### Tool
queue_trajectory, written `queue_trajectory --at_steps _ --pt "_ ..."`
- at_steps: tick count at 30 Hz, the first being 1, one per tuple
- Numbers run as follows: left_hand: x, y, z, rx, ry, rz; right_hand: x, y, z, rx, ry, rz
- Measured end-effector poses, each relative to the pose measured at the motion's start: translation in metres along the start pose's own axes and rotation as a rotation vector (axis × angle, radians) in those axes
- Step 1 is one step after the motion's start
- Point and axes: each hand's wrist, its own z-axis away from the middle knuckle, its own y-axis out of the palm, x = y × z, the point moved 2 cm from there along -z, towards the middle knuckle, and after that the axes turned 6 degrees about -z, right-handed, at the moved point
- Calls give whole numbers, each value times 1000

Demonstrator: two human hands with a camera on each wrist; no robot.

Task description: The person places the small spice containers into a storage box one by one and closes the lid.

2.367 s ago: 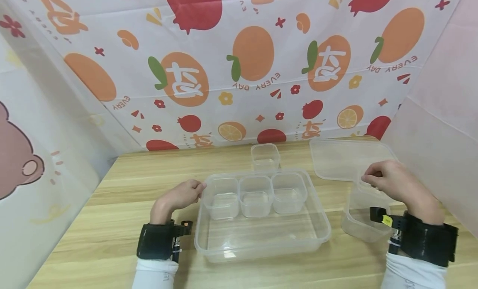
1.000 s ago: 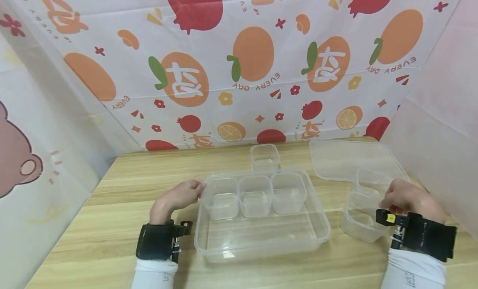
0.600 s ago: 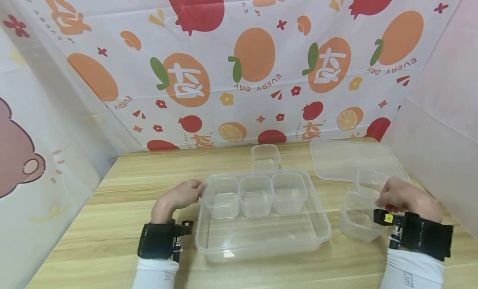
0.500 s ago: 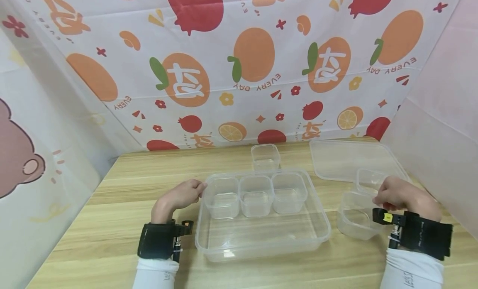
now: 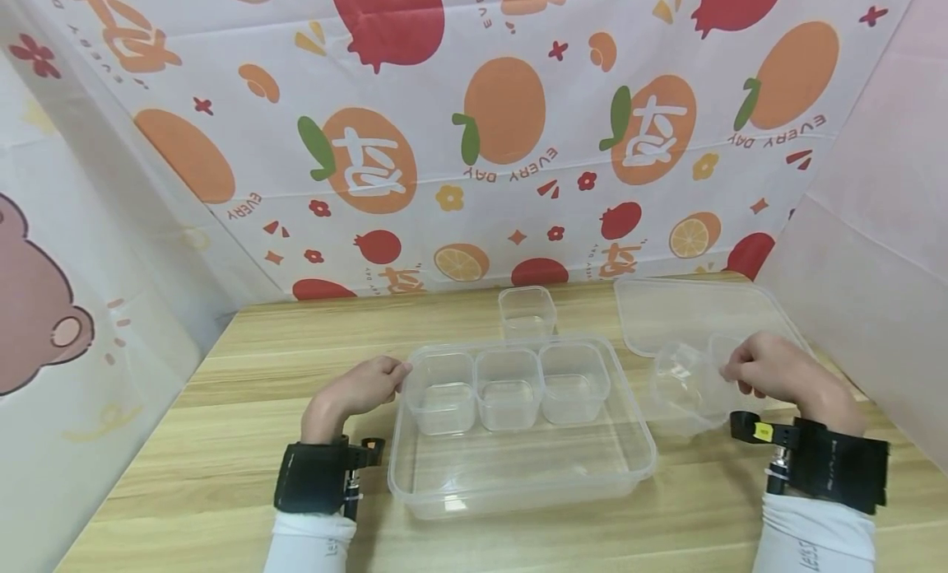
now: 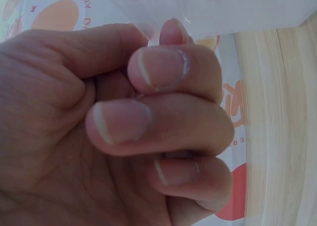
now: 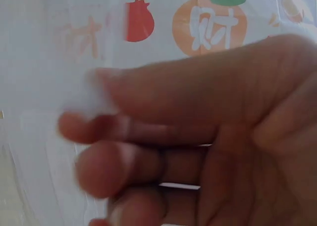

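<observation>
A clear cup [image 5: 681,385] is tipped over in the air near the right edge of the worktop [image 5: 244,392]. The right hand [image 5: 778,375] pinches it; the pinched bit is blurry close up. More clear plastic shows behind, but its shape is hard to see. The left hand [image 5: 355,392] pinches the big clear box [image 5: 518,500] at its back left corner. Three cups [image 5: 508,404] stand inside, along its back. Another cup [image 5: 527,309], its bottom partly hidden, and a flat lid [image 5: 689,309] sit by the worktop's back edge.

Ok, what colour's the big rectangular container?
The rectangular container is colourless and clear, best in the head view.
</observation>
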Motion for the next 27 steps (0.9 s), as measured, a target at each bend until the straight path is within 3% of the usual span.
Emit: queue_trajectory --at_steps 7,16,27 --pt "0 0 0 1 -11 10 6 0 -2 -126 -63 28" --pt "1 0 0 -4 -11 1 11 -4 -1 -204 -76 99" --pt "0 1 1 -9 -15 -7 22 -4 -3 -282 -85 90"
